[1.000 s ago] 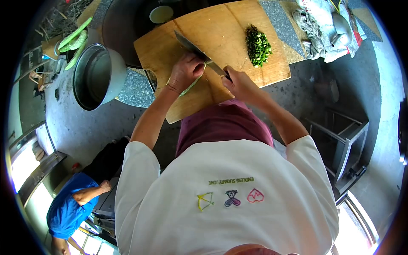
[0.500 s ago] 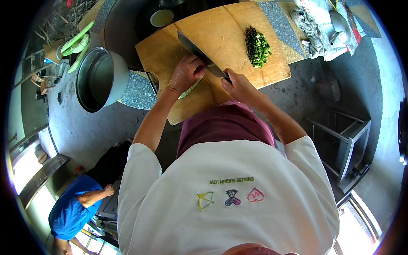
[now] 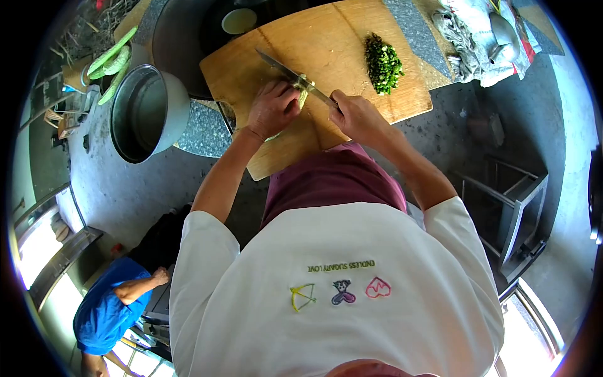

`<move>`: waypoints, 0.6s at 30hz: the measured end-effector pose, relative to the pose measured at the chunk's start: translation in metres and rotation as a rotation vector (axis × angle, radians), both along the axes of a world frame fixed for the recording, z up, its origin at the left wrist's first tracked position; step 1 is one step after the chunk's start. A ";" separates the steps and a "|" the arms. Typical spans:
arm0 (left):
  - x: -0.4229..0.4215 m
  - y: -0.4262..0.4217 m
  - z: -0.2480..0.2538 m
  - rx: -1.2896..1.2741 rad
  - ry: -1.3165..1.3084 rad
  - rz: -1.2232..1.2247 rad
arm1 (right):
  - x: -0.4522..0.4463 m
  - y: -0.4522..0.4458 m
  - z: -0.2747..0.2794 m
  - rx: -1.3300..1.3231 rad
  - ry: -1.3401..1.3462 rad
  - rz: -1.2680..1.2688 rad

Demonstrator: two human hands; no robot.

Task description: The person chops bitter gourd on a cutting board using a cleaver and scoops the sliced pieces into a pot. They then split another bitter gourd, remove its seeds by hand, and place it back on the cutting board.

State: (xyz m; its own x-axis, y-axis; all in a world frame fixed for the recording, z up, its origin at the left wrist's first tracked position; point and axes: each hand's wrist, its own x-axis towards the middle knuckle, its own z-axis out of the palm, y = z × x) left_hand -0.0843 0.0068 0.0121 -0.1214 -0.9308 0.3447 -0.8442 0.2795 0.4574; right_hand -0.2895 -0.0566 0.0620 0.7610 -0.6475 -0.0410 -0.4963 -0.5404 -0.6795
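Note:
My right hand [image 3: 359, 118] is wrapped round the handle of a kitchen knife [image 3: 279, 65], whose blade points up and left over a wooden cutting board [image 3: 314, 44]. Under the blade lies a pale green vegetable piece [image 3: 303, 96], partly hidden by the knife and fingers. My left hand [image 3: 274, 108], its fingers curled, holds that piece just on the near side of the blade. More pale green shows below this hand, against the board. A heap of chopped dark green vegetable [image 3: 384, 65] sits at the board's right.
A deep metal pot [image 3: 169, 116] stands left of the board, near long green vegetables [image 3: 114, 63]. Behind the board is a large dark wok [image 3: 182, 38] with a pale round item inside. Crumpled cloths [image 3: 461, 44] lie right. A person in blue [image 3: 113, 305] is at lower left.
The knife blade has turned from showing its broad side to nearly edge-up, across the vegetable piece. More of the piece shows by the blade. Both hands have shifted only slightly.

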 end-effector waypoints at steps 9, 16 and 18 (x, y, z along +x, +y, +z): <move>0.002 -0.004 -0.004 -0.041 -0.010 -0.056 | 0.005 0.007 0.030 -0.014 0.273 0.085; 0.001 -0.003 -0.005 -0.057 -0.005 -0.018 | 0.015 0.010 -0.005 -0.002 0.091 0.014; 0.003 -0.001 -0.006 -0.056 0.007 -0.027 | 0.013 0.005 0.007 0.017 0.093 0.056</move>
State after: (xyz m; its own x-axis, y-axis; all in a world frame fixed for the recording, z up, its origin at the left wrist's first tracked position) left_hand -0.0812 0.0060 0.0060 -0.1437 -0.9064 0.3973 -0.8325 0.3278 0.4466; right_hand -0.2768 -0.0512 0.0685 0.7885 -0.6024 -0.1240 -0.5271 -0.5579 -0.6411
